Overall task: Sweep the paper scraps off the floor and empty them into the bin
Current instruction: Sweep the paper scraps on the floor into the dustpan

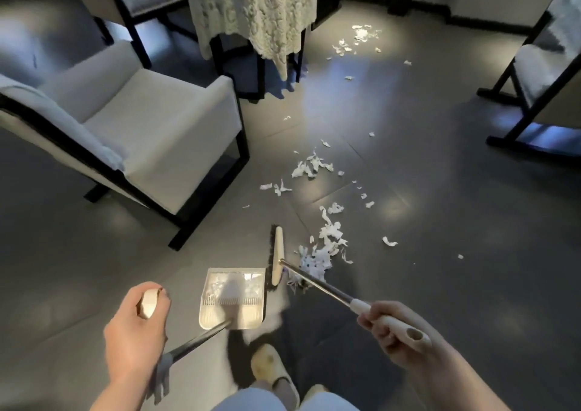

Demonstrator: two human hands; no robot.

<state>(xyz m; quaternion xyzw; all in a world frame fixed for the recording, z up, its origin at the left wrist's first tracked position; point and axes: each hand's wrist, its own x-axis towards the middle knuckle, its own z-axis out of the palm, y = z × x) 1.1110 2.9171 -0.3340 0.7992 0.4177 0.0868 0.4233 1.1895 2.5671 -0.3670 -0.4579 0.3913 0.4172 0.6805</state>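
Dustpan holding white paper scraps, more strewn beyond; broom head just beside dustpan. Left hand gripping dustpan handle; right hand gripping broom handle.

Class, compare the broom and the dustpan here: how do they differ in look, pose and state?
The broom has a narrow cream head with dark bristles; the dustpan is a wide cream tray. The right hand grips the broom's handle; the left hand grips the dustpan's. The dustpan holds scraps; the broom stands beside its mouth. Both have long metal handles.
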